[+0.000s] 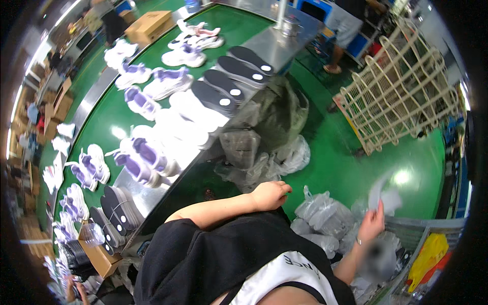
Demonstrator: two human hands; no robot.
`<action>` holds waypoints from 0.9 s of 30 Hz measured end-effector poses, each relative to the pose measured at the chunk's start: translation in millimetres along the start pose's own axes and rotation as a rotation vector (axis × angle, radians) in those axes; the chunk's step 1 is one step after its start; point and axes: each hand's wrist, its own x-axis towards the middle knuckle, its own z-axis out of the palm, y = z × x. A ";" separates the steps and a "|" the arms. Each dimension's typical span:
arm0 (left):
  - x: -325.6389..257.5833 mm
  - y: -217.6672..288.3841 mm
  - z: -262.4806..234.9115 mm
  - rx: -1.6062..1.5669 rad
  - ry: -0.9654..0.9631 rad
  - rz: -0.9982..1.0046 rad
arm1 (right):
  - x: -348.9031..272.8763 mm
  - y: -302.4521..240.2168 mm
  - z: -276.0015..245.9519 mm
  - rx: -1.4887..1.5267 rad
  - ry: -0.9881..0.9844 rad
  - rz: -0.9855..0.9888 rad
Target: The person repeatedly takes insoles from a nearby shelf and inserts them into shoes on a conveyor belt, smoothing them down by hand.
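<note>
My right hand [372, 223], out to the right over the plastic bags, pinches a thin whitish sheet [384, 200] that is smeared by motion; whether it is paper or plastic I cannot tell. In front of my body, my left hand [272, 195] is loosely closed with its fingers curled, and I see nothing in it. Beyond it runs the green work line, where white sneakers [145, 157] with lavender linings stand in pairs. Stacks of dark insoles [218, 91] with white round dots lie along the metal ledge, and more insoles [121, 208] lie at the near left.
Clear plastic bags [325, 216] heap beside a metal-edged bin holding a yellow bag [429, 259]. More bagged stuff [277, 117] sits below the ledge. A cream wire rack [401, 86] stands right. Cardboard boxes [149, 28] sit along the far side. Other people are in the background.
</note>
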 end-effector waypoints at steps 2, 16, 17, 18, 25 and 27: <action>-46.4 -30.1 -33.8 -0.007 0.163 -0.048 | 14.9 -102.8 54.3 0.193 0.032 -0.346; -311.9 -115.0 -152.4 -0.446 0.783 -0.532 | -132.1 -437.7 258.7 -0.141 -0.504 -1.453; -313.1 -124.2 -155.1 -0.560 0.777 -0.515 | -133.1 -445.6 242.6 -0.068 -0.464 -1.428; -311.7 -128.5 -162.5 -0.546 0.804 -0.512 | -135.6 -454.7 231.9 0.025 -0.359 -1.484; -281.3 -142.7 -208.8 -1.406 1.067 -0.304 | -182.2 -495.0 157.4 0.394 -0.453 -2.024; -288.3 -154.3 -202.4 -1.426 1.171 -0.231 | -180.2 -507.0 140.9 0.474 -0.872 -1.901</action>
